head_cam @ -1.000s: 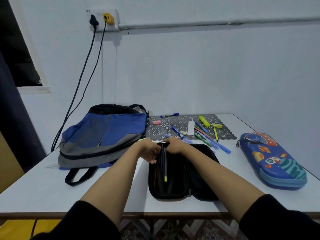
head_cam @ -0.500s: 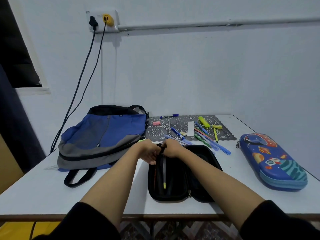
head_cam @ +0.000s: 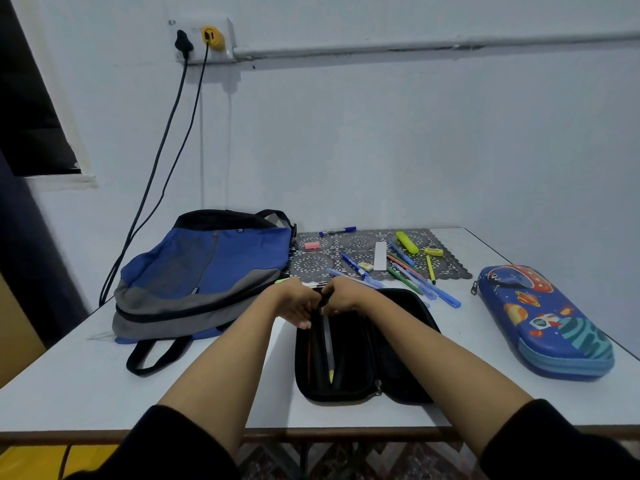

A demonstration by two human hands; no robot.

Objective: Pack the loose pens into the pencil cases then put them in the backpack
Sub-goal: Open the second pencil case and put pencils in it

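The black pencil case (head_cam: 346,389) lies open near the worktop's (head_cam: 69,382) front edge, with packed pens (head_cam: 327,344) inside. The left hand (head_cam: 296,303) and right hand (head_cam: 343,296) meet at its far end, fingers curled onto the rim; whether they pinch zip or fabric is hidden. Just behind, loose pens (head_cam: 412,275) crowd a lace mat (head_cam: 311,263). The backpack (head_cam: 207,268) lies to the left. The space-print pencil case (head_cam: 543,323) hugs the right edge. Bare worktop lies front-left.
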